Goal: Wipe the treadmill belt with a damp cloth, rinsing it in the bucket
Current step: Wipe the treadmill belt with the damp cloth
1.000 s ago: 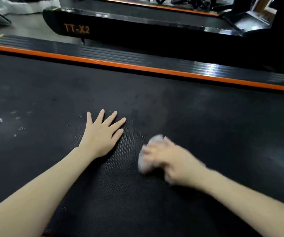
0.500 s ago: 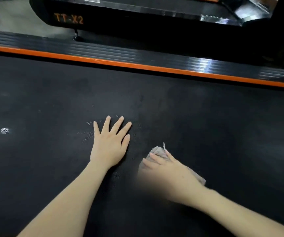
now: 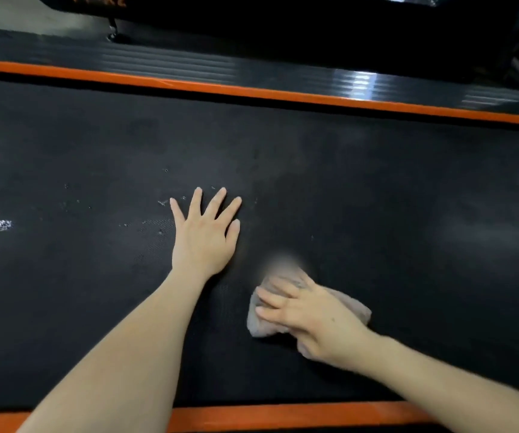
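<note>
The black textured treadmill belt fills most of the view. My left hand lies flat on it near the middle, fingers spread and straight. To its right and closer to me, my right hand presses a crumpled grey cloth onto the belt, fingers laid over the cloth and pointing left. The cloth's far edge is blurred. No bucket is in view.
Orange trim and a ribbed dark side rail run along the belt's far side. Another orange strip marks the near edge. A second black treadmill stands beyond. White specks and a small white spot lie on the belt at left.
The view has tilted down, so the near orange edge now shows. My right hand has slid the cloth a little toward me and to the right. My left hand stays planted flat.
</note>
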Tool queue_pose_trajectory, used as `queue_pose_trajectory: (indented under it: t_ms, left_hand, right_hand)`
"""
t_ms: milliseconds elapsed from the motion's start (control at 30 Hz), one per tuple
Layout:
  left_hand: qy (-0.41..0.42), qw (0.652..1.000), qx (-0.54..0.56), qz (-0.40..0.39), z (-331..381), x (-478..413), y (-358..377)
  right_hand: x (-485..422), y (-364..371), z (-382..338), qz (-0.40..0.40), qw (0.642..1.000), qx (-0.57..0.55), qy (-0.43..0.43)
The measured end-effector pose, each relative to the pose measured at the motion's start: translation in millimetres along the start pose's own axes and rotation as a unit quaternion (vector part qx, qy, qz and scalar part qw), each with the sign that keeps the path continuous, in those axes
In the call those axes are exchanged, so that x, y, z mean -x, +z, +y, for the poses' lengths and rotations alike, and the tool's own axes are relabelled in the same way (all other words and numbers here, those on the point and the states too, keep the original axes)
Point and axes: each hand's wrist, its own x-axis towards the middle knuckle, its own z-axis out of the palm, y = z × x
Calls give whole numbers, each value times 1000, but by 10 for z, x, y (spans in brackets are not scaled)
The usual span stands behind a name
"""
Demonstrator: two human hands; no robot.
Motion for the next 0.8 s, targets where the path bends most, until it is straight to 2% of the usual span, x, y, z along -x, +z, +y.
queue_pose_trajectory:
  t_ms: [67,100,133,200,233,267,333,367,433,467,533,600,800]
  left_hand:
    - [4,1000,-2,1,-4,14,-8]
    - [6,1000,-3,0,-9,12,0]
    - [6,1000,-1,-1,-16,8,9]
    - [5,1000,6,-7,-32,6,19]
    - [6,1000,9,-11,-41,-2,22]
    - [8,1000,11,-14,-52,-12,23]
    - [15,1000,16,-18,-87,-18,5]
    - [18,999,22,-17,-103,-8,-3]
    - [24,999,29,-13,-115,11,-6]
    - [26,999,26,-14,-111,20,-3]
    - [24,999,16,-17,-98,11,9]
    - [23,1000,12,-16,-94,4,18]
    - [18,1000,10,-7,-71,-3,28]
  right_hand:
    - [19,-116,207,-28,1000,-9,-7]
    - [-63,-207,351,-25,999,-7,34]
    - [-151,-275,530,1,994,-12,111]
    - [-310,-356,735,58,959,-51,272]
    - [-355,-318,707,68,946,-52,314]
    - [-355,-254,600,62,952,-36,298]
    - [-187,-141,291,22,987,-34,157]
    - [-17,-118,137,-9,995,-53,87]
    - [434,-142,37,-41,997,-67,10]
    - [670,-195,79,-52,996,-72,5]
    - [1005,-300,169,-88,988,-113,50]
    - [1036,-321,171,-98,982,-144,71]
    - [691,-224,-16,-15,978,-200,53]
